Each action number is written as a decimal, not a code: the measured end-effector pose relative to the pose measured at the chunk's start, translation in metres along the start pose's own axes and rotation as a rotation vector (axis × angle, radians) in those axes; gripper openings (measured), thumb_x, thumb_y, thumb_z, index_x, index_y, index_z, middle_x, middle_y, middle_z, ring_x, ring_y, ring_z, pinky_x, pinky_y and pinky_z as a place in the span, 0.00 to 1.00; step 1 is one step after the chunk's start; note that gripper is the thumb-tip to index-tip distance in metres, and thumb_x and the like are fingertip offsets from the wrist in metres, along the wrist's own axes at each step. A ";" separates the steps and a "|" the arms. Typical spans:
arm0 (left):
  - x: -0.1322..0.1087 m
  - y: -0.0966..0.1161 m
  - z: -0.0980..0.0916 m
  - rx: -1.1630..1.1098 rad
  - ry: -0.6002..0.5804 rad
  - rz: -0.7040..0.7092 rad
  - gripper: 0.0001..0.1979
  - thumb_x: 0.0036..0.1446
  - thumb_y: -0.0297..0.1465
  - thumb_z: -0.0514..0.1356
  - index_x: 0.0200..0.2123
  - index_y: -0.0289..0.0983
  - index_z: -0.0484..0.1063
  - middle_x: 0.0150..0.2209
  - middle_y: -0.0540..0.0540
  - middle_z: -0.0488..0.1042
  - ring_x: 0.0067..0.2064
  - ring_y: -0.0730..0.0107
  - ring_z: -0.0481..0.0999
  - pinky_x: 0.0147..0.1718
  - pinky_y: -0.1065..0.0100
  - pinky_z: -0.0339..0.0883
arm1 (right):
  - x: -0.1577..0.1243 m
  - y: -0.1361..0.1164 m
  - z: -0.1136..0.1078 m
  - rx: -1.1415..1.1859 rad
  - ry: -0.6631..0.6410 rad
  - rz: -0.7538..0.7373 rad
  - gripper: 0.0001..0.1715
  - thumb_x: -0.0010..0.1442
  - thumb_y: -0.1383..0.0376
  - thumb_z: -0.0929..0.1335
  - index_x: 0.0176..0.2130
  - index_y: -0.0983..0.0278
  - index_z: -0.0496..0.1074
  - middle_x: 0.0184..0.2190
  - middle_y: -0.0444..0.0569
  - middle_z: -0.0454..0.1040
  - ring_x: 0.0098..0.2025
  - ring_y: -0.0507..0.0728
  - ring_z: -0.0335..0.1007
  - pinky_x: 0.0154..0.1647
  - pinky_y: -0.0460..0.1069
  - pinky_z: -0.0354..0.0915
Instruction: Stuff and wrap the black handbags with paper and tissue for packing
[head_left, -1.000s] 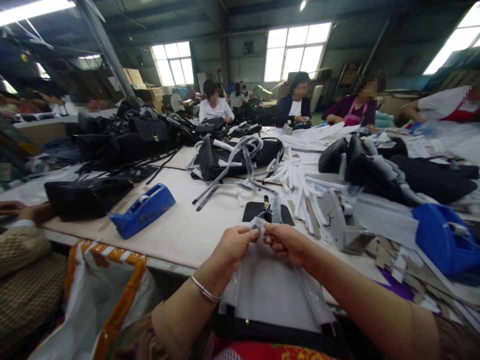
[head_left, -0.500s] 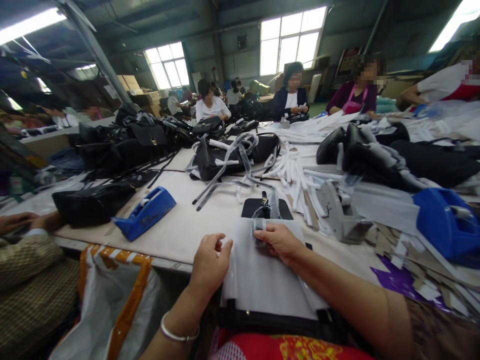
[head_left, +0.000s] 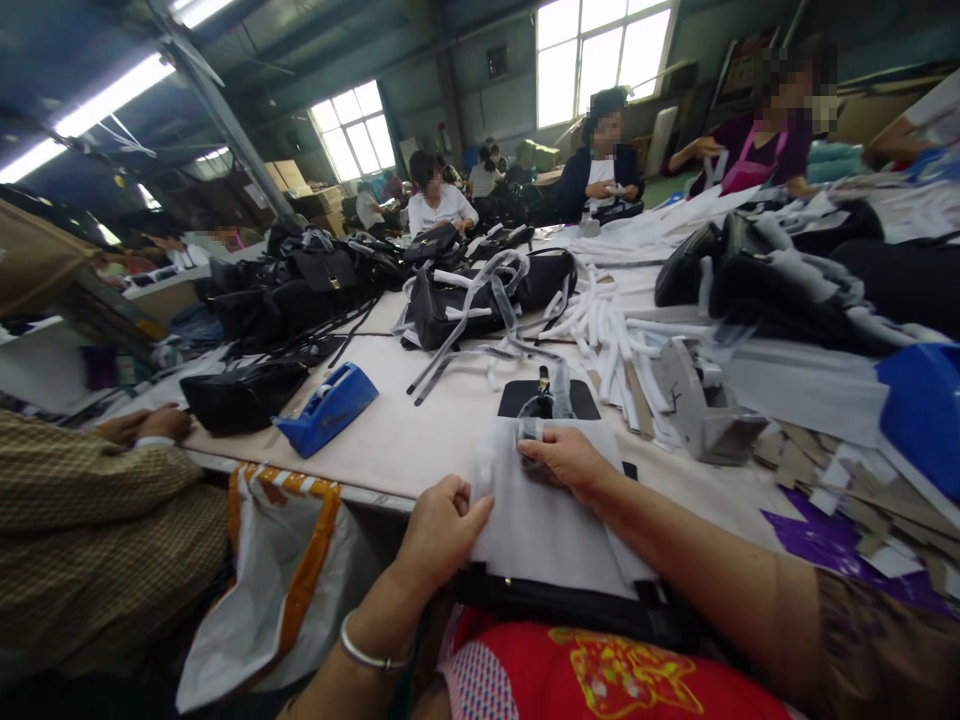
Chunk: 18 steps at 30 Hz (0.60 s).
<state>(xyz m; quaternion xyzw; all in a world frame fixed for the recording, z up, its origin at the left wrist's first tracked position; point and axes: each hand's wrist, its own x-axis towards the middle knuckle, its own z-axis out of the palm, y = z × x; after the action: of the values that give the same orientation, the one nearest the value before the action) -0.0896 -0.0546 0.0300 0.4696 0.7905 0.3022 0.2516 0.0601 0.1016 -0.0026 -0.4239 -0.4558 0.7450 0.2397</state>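
Nearest, one red cloth (head_left: 517,665) with a yellow design lies just below one black bag (head_left: 559,603), which is at the desk's (head_left: 431,430) near edge, largely covered by one white sheet (head_left: 544,530). There are two bare hands: the left hand (head_left: 441,530), with one bangle (head_left: 367,655) at its wrist, has its grip loosely curved at the sheet's left edge, though whether it pinches the sheet cannot be told; the right hand's (head_left: 574,460) grip is closed, thumb against fingers, on one film-wrapped strap (head_left: 531,428) over the sheet. Farther out stand three tape dispensers: a blue one (head_left: 328,412) left, a grey one (head_left: 686,410) right, another blue one (head_left: 926,430) farther right. Beyond lies a second black bag (head_left: 433,322), beside white tubes (head_left: 611,345) too jumbled to count.
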 end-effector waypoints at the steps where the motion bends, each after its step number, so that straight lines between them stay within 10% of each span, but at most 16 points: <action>1: -0.005 0.005 0.000 -0.013 0.001 0.055 0.13 0.54 0.39 0.64 0.25 0.38 0.65 0.20 0.55 0.62 0.23 0.73 0.61 0.25 0.71 0.52 | -0.001 -0.004 -0.001 0.038 -0.007 0.027 0.19 0.45 0.60 0.77 0.25 0.65 0.66 0.12 0.34 0.56 0.14 0.43 0.44 0.15 0.42 0.37; 10: -0.020 0.025 0.010 -0.033 -0.071 0.649 0.09 0.55 0.27 0.64 0.31 0.38 0.65 0.28 0.53 0.63 0.30 0.74 0.62 0.30 0.70 0.53 | -0.023 -0.024 0.003 0.247 -0.075 0.152 0.19 0.53 0.61 0.74 0.26 0.62 0.59 0.14 0.33 0.53 0.14 0.44 0.41 0.13 0.41 0.37; 18: -0.008 0.025 0.029 -0.227 -0.034 0.319 0.11 0.54 0.32 0.66 0.27 0.37 0.66 0.24 0.55 0.61 0.27 0.75 0.60 0.28 0.71 0.55 | -0.059 0.023 0.017 0.292 -0.041 0.204 0.14 0.47 0.59 0.72 0.25 0.64 0.65 0.13 0.36 0.57 0.15 0.45 0.45 0.15 0.43 0.38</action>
<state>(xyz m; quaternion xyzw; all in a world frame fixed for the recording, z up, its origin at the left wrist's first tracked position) -0.0513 -0.0447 0.0286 0.5628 0.6624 0.4173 0.2652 0.0774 0.0393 0.0053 -0.4136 -0.3022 0.8321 0.2124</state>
